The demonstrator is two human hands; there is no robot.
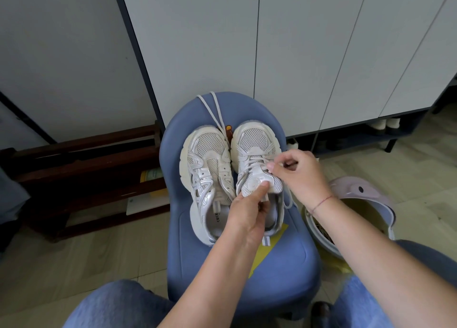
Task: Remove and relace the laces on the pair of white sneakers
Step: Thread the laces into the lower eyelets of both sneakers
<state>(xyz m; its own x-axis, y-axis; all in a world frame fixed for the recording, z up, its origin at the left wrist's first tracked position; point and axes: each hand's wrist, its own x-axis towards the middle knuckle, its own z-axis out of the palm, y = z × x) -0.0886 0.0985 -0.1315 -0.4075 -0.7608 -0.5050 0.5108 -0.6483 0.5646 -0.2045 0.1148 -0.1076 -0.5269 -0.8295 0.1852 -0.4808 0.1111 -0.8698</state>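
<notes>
Fingers (272, 165) of R hand (299, 174) are curled, tips pinching the lace (252, 160) at the upper eyelets of the laced sneaker (254, 142). L hand (247, 214) grips that shoe's tongue (257, 179): thumb pressed on top, other fingers tucked under and mostly hidden. One lace end hangs down the shoe's outer side, near the R wrist, which wears a thin red string bracelet (321, 202).

Both sneakers sit side by side, touching, toes pointing away, on a blue chair (284, 266). The unlaced sneaker (210, 169) is on the left w/ bare eyelets. A loose lace (215, 110) lies on the seat beyond the toes, running back btwn the two shoes. Yellow paper (262, 256) shows under the heels.

White cabinet doors (296, 55) stand behind the chair, dark wooden rack (86, 167) to the left, pale lidded bin (366, 199) to the right. Jeans-clad knees (111, 303) at the bottom edge.
</notes>
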